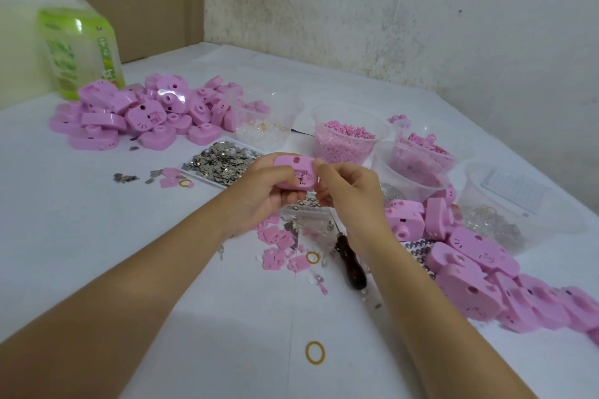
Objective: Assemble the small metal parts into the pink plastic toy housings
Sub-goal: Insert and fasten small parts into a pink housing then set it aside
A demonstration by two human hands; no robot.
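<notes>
The person holds one pink housing (pixel 293 172) up off the counter (pixel 97 253), between both hands and close to the body, with its open inner face turned towards them. My guess is that this keeps the small slots inside in plain sight. The left hand (pixel 272 191) is curled round the housing's left end and underside, gripping it steady. The right hand (pixel 346 191) has its fingertips bunched and pinching at the housing's right edge, beside the recess. Whether a metal piece sits between those fingertips I cannot tell; it is too small and covered.

Just behind the hands lies a flat tray of metal parts (pixel 223 163), silvery and heaped, within easy reach of either hand, which seems to be the reason for its spot. Far left is a pile of housings (pixel 139 116), and a second heap (pixel 486 269) trails down the right side. One looks like stock waiting and the other like finished work, though I cannot say which is which.

A clear tub of pink beads (pixel 346 139) stands beyond the hands, with other clear tubs near it. Under the wrists small pink plates (pixel 278 246) lie scattered, and a dark-handled tool (pixel 351 266) lies just beside the right forearm, put down but handy. A rubber band (pixel 315 352) lies alone nearer the person. A green bottle (pixel 81 52) stands at the far left, well apart from the work.

I would say that a fitting step on this one housing is in progress, with many still to do.
</notes>
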